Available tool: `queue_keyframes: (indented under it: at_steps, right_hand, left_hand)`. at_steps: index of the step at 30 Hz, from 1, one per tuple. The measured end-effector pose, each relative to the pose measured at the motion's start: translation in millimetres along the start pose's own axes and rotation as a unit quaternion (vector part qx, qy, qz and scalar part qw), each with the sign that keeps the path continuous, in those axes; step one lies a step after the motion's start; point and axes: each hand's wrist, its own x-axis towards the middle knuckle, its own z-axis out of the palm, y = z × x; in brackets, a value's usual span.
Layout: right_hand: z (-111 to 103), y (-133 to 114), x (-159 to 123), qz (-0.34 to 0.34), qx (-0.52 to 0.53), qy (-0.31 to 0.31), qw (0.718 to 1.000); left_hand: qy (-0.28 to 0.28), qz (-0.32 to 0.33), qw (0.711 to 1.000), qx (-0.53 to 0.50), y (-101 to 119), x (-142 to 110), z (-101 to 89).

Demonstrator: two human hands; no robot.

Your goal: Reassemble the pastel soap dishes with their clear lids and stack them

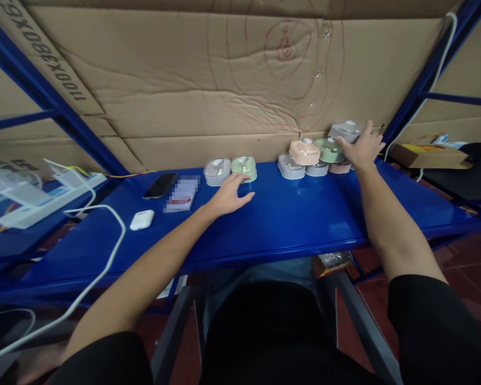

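Observation:
My right hand point(363, 148) grips a small grey lidded box point(343, 130) at the top of a stack, thumb in front and fingers at its right side. Below it sit a pink box point(304, 152) and a green box point(332, 151), resting on a bottom row that includes a grey box point(292, 168). Thumb spread from its fingers, my left hand point(230, 197) is open over the tabletop, fingertips at the front edge of another green box point(246, 167). Beside that one stands a grey box point(217, 171) with a clear lid.
On the blue table point(280, 224) to the left lie a dark phone point(160, 185), a second phone point(183, 193) and a white earphone case point(141, 220). A white cable point(118, 246) curves past my left arm. Cardboard point(176, 85) backs the table between blue posts.

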Motion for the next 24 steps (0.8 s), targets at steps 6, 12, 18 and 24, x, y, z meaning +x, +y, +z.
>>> queue_keyframes:
  at_steps: [6,12,18,24]
  right_hand:
    - [-18.0,-12.9,-12.4,0.003,0.017,0.029,0.999]
    - [-28.8,-32.3,-35.3,-0.106,0.098,0.052,0.988]
    - [-16.5,-71.5,-76.5,-0.299,0.146,0.031,0.942]
    - [-3.8,-110.4,-144.2,-0.521,0.261,-0.249,0.774]
  left_hand:
    - [0.008,0.034,0.991,0.131,0.7,35.6,-1.1]
    - [-0.054,-0.078,0.971,0.222,13.5,66.2,15.2]
    - [-0.046,0.008,0.984,0.172,30.6,23.3,3.9]
    - [-0.025,-0.018,0.998,0.05,34.4,-21.0,-3.3]
